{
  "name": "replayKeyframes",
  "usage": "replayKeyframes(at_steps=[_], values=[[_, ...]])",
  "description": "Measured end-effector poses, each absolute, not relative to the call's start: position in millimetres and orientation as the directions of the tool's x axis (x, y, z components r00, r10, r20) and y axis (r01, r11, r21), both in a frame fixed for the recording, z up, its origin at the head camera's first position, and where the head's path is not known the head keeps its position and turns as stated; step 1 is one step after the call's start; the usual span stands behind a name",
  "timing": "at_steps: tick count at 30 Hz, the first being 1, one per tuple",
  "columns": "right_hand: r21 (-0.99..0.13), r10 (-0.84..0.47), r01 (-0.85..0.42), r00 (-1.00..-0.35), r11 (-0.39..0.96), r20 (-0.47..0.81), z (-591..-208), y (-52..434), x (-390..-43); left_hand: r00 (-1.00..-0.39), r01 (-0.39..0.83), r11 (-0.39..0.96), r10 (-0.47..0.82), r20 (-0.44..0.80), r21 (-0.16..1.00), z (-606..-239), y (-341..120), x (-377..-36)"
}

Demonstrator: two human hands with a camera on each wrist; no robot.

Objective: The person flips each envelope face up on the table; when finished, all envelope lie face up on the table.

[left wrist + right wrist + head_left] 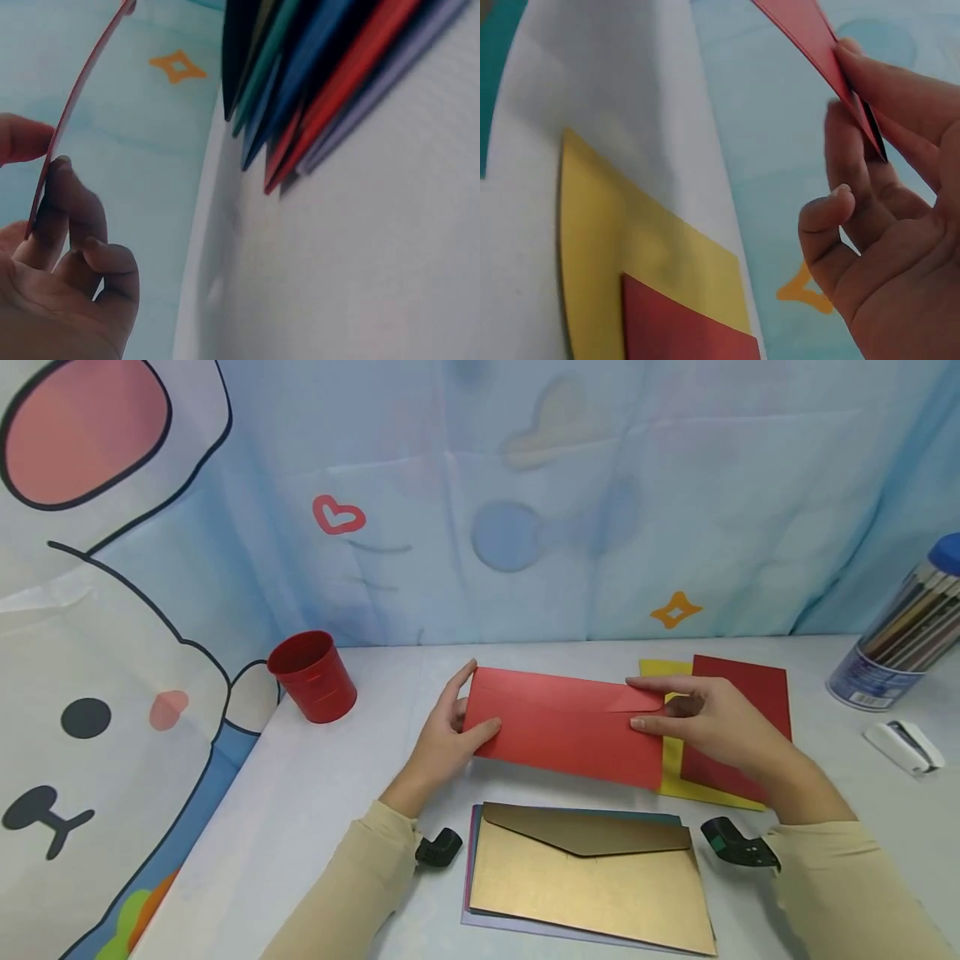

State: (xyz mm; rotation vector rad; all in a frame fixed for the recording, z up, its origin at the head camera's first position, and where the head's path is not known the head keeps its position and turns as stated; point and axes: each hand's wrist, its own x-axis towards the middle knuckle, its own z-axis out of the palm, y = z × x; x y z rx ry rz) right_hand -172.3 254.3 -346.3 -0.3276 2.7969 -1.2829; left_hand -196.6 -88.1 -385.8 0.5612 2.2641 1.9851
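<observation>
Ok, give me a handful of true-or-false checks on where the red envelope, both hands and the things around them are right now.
1. Both hands hold the red envelope off the table. True: the left hand pinches its left end and the right hand its right end.
2. The gold envelope lies alone on the bare table. False: it tops a stack of coloured envelopes.
3. The red cup stands left of the left hand. True.
4. The dark red sheet lies under the yellow sheet. False: the dark red one lies on top.
5. The tub of pencils lies tipped over by the red cup. False: it stands at the table's right edge.
</observation>
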Motion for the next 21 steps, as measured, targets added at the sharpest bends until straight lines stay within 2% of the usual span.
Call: replayKeyframes(at_steps=[10, 16, 21], values=[[-0.712, -0.259, -0.183, -0.966, 0.678, 0.003, -344.7, 263.3, -171.3, -0.933, 0.116, 0.093, 0.352, 0.076, 0.989, -382.4, -91.9, -197.4], [-0.718, -0.308, -0.192, -0.951, 0.669, -0.033, -343.0, 267.1, -169.6, -0.943, 0.13, 0.163, 0.325, 0.071, 0.978, -381.6, -96.5, -200.1], [-0.733, -0.36, -0.215, -0.932, 0.645, -0.043, -342.7, 269.1, -167.6, -0.935, 0.131, 0.19, 0.35, 0.057, 0.973, -382.1, -100.5, -200.7]])
